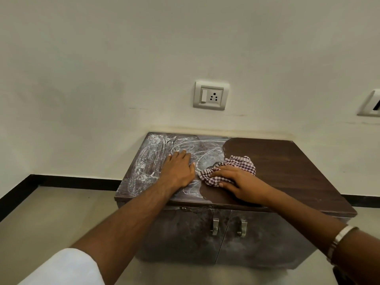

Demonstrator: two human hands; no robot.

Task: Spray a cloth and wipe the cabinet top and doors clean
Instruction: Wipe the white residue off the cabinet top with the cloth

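The right hand (238,183) lies on the checked cloth (230,168), fingers spread and slightly bent over the bunched fabric, thumb tucked at its near edge; it presses the cloth flat against the cabinet top (287,167), probably so the weave drags the white residue along as it slides. The cloth sits right at the border between the dark, clean half toward 3 o'clock and the white swirled smears (152,161) toward 9 o'clock. The left hand (178,168) rests flat on the smeared part, fingers straight and open, holding nothing; most likely it braces the body during the wiping. Below, the two doors (185,235) stand closed, dusty grey, handles (215,226) side by side at 6 o'clock; what the cabinet holds cannot be seen. No spray bottle is in view
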